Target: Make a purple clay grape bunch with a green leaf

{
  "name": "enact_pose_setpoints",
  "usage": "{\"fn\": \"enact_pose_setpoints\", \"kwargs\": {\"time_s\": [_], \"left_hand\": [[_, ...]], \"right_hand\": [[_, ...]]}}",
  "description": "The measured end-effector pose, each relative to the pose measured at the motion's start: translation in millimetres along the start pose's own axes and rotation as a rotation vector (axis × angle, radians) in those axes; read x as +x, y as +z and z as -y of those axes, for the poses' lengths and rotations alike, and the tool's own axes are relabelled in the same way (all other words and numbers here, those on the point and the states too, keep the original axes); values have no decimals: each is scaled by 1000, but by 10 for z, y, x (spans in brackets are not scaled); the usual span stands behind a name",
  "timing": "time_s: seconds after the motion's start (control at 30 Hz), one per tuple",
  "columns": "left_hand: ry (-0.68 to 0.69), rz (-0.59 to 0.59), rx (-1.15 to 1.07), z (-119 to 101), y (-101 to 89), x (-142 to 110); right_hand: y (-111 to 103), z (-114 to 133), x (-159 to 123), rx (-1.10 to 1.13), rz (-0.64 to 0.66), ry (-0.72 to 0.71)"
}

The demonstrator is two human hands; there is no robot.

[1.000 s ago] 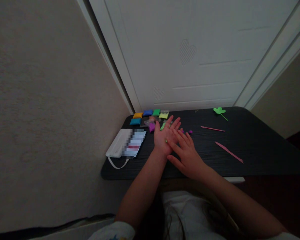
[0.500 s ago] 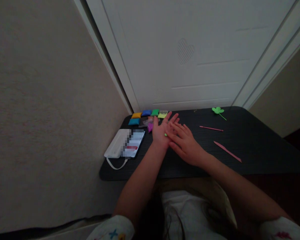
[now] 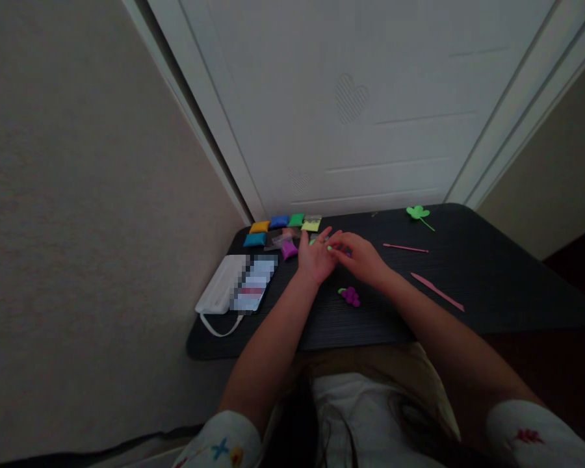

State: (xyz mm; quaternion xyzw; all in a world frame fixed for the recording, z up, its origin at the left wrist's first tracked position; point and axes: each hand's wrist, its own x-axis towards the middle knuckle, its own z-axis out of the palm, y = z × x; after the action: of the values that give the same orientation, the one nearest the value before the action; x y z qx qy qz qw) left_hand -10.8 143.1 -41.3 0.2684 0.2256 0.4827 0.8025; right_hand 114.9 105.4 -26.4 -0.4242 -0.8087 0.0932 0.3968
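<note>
My left hand (image 3: 316, 261) is held palm up over the dark table, its fingers spread and stretched out. Above that palm, my right hand (image 3: 361, 258) pinches a tiny light-green clay piece (image 3: 329, 248) between thumb and fingertips. Below the hands lies a purple clay grape bunch (image 3: 351, 297) with a light-green tip at its left end. A bit of purple shows behind my right fingers, too hidden to make out.
Colored clay packets, among them an orange one (image 3: 260, 227) and a purple one (image 3: 288, 249), lie at the back left. A phone (image 3: 257, 286) sits beside a white power bank (image 3: 223, 285). Rightward are a pink thin stick (image 3: 405, 247), a pink clay knife (image 3: 437, 290) and a green clover (image 3: 418, 212).
My right fingers, earlier lying flat on the left palm by the green piece, have lifted and now pinch it. The grape bunch has come into view below my hands.
</note>
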Motion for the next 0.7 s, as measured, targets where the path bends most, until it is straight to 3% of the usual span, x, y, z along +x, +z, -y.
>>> {"fn": "enact_pose_setpoints", "kwargs": {"time_s": [0.13, 0.23, 0.7], "left_hand": [[93, -137, 373, -2, -188, -130], [170, -163, 585, -2, -309, -217], [160, -61, 803, 27, -390, -268]], "right_hand": [[54, -65, -30, -110, -18, 3], [101, -100, -95, -169, -33, 2], [131, -98, -220, -180, -30, -40]]}}
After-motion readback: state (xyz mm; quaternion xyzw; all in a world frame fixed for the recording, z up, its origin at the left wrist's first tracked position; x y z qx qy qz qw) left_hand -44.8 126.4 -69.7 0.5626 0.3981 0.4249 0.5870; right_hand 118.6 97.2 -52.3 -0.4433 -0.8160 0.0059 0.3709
